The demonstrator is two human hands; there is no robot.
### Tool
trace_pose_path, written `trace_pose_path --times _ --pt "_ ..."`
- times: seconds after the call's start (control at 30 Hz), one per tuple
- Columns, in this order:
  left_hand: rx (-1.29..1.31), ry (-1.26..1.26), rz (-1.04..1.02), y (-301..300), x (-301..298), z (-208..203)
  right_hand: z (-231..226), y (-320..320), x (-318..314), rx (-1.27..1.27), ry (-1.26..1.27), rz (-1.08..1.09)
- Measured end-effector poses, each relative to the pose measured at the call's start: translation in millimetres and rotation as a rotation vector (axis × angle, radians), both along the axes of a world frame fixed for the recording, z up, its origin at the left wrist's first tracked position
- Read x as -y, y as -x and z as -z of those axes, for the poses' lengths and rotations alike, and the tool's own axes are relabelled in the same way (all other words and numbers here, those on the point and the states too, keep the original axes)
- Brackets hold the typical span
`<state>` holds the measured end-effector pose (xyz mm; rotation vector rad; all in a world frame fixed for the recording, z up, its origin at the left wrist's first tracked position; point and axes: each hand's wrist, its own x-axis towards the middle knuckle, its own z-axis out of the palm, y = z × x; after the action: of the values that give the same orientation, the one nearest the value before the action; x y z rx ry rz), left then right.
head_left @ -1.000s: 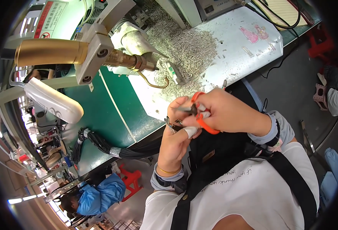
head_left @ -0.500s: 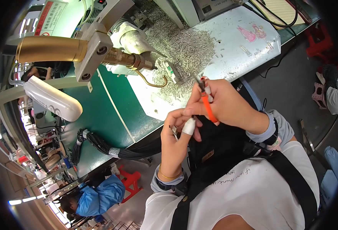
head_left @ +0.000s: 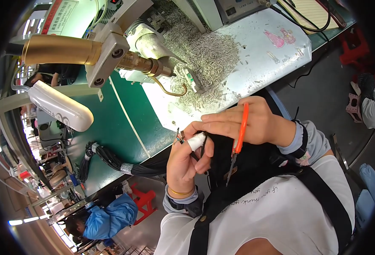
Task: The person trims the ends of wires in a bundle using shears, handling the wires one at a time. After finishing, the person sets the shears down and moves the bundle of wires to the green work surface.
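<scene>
My left hand (head_left: 182, 165) is closed around a thin black cable (head_left: 205, 142), its thumb wrapped in white tape. By the index finger a small metal connector (head_left: 180, 136) sticks out, with tiny coloured bits at its end. My right hand (head_left: 249, 123) has its fingers stretched toward the left hand, and their tips meet near the left index finger. Scissors (head_left: 239, 140) with orange handles hang from the right hand, their dark blades pointing down toward my lap. What the right fingertips touch is hard to make out.
A soldering machine with a gold-coloured handle (head_left: 64, 49) and a curved brass tube (head_left: 170, 92) stands over a metal plate (head_left: 264, 51) strewn with small metal bits (head_left: 213, 55). A white lamp (head_left: 59, 106) hangs left. Bundled black cables (head_left: 111, 161) lie on the green table (head_left: 111, 131).
The scissors have swung round from pointing up at the plate to pointing down. My left hand has moved slightly left, bringing the connector into clearer sight; the right fingers have straightened.
</scene>
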<state>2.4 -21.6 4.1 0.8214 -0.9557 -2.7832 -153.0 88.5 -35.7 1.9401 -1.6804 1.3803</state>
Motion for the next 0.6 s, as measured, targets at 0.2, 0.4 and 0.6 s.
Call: trace_pose_path --times 0.2,0.4,0.6 --pt "0.108 0.422 -0.049 1.4 -3.7 1.1 11.5 7.2 2.5 0.126 -0.100 -0.121" --pt "0.138 0.443 -0.203 7.1 -20.4 4.5 6.7 -1.3 2.4 0.193 -0.043 -0.111" --pt "0.253 1.295 -0.220 4.7 -33.7 6.7 9.3 -14.1 -2.0 0.294 -0.126 -0.046"
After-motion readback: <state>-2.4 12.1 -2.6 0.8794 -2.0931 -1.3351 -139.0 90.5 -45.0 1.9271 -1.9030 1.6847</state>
